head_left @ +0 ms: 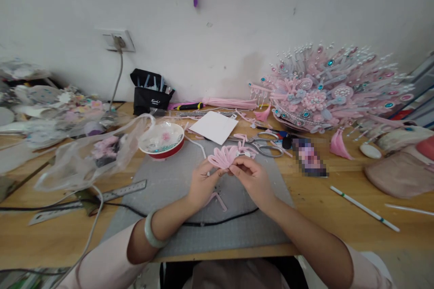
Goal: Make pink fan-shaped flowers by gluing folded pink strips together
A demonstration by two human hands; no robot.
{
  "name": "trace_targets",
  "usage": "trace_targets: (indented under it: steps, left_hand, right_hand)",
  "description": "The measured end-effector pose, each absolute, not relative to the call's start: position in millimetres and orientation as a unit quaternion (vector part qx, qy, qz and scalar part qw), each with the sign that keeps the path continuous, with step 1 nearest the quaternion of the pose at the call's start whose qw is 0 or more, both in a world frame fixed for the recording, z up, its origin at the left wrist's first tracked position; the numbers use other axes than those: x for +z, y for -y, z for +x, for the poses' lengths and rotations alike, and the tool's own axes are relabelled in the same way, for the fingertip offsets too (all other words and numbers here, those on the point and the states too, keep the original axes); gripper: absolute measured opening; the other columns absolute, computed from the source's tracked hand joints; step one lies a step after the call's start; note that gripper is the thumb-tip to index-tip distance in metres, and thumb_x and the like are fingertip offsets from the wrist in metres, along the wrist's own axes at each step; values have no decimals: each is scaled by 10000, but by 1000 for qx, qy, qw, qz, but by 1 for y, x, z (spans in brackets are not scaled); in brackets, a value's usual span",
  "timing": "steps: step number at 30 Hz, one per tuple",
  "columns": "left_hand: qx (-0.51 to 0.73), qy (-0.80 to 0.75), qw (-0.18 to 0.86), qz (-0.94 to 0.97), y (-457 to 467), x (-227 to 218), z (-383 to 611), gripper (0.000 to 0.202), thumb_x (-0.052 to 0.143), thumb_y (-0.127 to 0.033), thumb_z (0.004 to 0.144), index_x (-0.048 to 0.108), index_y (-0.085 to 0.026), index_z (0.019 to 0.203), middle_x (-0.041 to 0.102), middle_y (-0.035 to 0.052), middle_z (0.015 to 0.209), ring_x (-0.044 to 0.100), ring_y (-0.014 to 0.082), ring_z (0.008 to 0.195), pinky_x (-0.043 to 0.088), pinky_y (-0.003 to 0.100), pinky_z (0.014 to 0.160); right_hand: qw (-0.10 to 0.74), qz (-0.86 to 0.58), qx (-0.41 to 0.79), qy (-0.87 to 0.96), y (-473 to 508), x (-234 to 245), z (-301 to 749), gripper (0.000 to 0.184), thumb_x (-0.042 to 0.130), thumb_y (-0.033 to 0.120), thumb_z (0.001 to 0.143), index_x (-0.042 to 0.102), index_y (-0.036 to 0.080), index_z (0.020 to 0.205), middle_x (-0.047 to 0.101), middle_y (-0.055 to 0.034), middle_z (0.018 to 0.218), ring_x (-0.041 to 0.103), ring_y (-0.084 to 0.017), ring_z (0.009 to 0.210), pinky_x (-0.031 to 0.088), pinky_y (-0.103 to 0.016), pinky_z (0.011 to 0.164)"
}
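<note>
Between my two hands is a pink looped pipe-cleaner flower, its loops fanned upward above the grey cutting mat. My left hand pinches its base from the left with thumb and fingers closed. From the other side, my right hand has thumb and fingertips pressed at the same base, partly hiding it. A short bent piece of pink pipe cleaner lies on the mat below the hands. Just behind the right hand are scissors with grey handles and more pink bits.
A large pink beaded headdress stands at the back right, near a phone. A red-rimmed bowl of beads, a white card and a black pouch are at the back. A black cable crosses the mat; a metal ruler lies left.
</note>
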State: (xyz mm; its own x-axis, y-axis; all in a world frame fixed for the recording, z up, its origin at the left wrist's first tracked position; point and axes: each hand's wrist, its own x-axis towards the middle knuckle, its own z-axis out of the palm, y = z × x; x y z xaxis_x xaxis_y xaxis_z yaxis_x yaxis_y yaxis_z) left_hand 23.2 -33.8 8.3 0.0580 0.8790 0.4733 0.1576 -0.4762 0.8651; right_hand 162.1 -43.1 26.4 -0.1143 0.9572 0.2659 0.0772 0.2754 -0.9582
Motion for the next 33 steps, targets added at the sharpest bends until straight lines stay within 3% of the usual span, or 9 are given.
trace_targets:
  steps: [6, 13, 21, 33]
  left_hand:
    - [556, -402, 319, 654, 33, 7, 22, 72, 596, -202, 712, 667, -190, 714, 654, -7, 739, 560, 146, 702, 432, 237, 666]
    - [556, -407, 355, 632, 34, 6, 24, 116, 570, -246, 724, 663, -178, 721, 652, 10, 750, 566, 163, 727, 434, 262, 692]
    - [534, -401, 360, 652, 35, 3, 23, 134, 552, -235, 738, 678, -191, 739, 668, 31, 830, 577, 175, 793, 427, 284, 750]
    - [513, -343, 343, 708, 36, 3, 20, 147, 557, -256, 757, 694, -218, 793, 673, 38, 817, 575, 189, 799, 419, 308, 759]
  right_hand:
    - [508, -421, 537, 525, 41, 29, 161, 93, 618, 264, 668, 566, 190, 647, 577, 28, 596, 537, -112, 580, 425, -242, 592]
    - [513, -391, 606, 464, 39, 34, 161, 204, 687, 258, 587, 500, 185, 622, 581, 46, 588, 547, -95, 547, 442, -233, 582]
    - [529, -372, 616, 450, 36, 36, 172, 179, 571, 329, 716, 520, 173, 643, 491, 49, 572, 396, -61, 453, 300, -197, 436]
    - [527, -391, 595, 464, 34, 39, 173, 236, 580, 330, 708, 500, 169, 555, 432, 60, 484, 311, -56, 410, 209, -215, 417]
